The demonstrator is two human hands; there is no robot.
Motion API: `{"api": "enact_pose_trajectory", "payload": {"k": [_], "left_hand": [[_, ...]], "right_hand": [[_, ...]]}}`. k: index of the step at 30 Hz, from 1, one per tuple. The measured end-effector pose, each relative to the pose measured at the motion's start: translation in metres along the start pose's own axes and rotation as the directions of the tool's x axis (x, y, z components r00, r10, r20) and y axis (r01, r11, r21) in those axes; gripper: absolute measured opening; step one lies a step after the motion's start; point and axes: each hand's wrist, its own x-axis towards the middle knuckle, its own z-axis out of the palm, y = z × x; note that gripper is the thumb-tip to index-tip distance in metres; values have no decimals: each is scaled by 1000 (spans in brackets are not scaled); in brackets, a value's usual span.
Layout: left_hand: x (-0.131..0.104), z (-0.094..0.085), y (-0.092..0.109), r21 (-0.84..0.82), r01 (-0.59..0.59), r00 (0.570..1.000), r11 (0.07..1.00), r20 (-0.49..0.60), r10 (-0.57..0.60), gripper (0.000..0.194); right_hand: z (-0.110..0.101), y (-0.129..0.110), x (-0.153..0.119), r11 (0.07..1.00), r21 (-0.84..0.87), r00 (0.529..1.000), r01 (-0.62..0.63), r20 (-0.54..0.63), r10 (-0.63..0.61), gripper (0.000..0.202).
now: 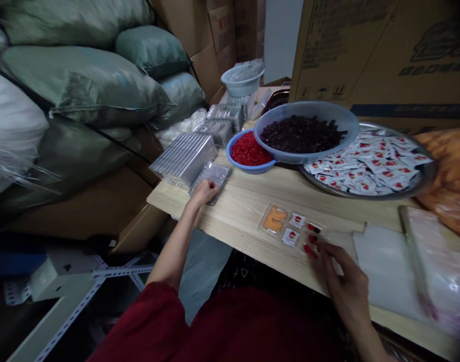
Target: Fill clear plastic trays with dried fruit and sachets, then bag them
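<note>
My left hand (206,192) is closed, its fingers curled together over a small stack of clear plastic trays (219,173); what lies in the fingertips is hidden. At the table's front, my right hand (345,276) reaches to the right end of a filled clear tray, thumb and fingers drawn together and somewhat blurred. Orange pieces (274,219) lie in that tray's left compartment. Two small printed sachets, the upper sachet (297,220) and the lower sachet (290,237), sit in the middle. Red and black pieces (311,250) lie at its right end, beside my right fingertips.
Behind stand a blue bowl of red pieces (251,149), a larger bowl of dark pieces (303,133) and a metal tray of sachets (381,166). Clear tray stacks (186,156) line the left. Plastic bags (439,261) lie right. Stuffed sacks (86,83) and cartons (366,55) surround the table.
</note>
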Motion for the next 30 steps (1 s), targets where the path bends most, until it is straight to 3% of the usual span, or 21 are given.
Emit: {"api": "enact_pose_trajectory", "payload": {"k": [5, 15, 21, 30], "left_hand": [[-6, -10, -1, -47, -39, 997, 998, -68, 36, 23], [16, 11, -13, -102, 80, 997, 992, 6, -80, 26], [14, 10, -9, -54, 85, 996, 995, -11, -86, 19], [15, 14, -10, -45, 88, 996, 995, 0, -88, 30]], "right_hand": [[2, -4, -1, 1000, 16, 1000, -20, 4, 20, 27], [7, -12, 0, 999, 7, 999, -38, 27, 38, 28], [8, -10, -2, 998, 9, 997, -63, 48, 63, 29], [10, -11, -5, 996, 27, 995, -90, 47, 89, 30]]}}
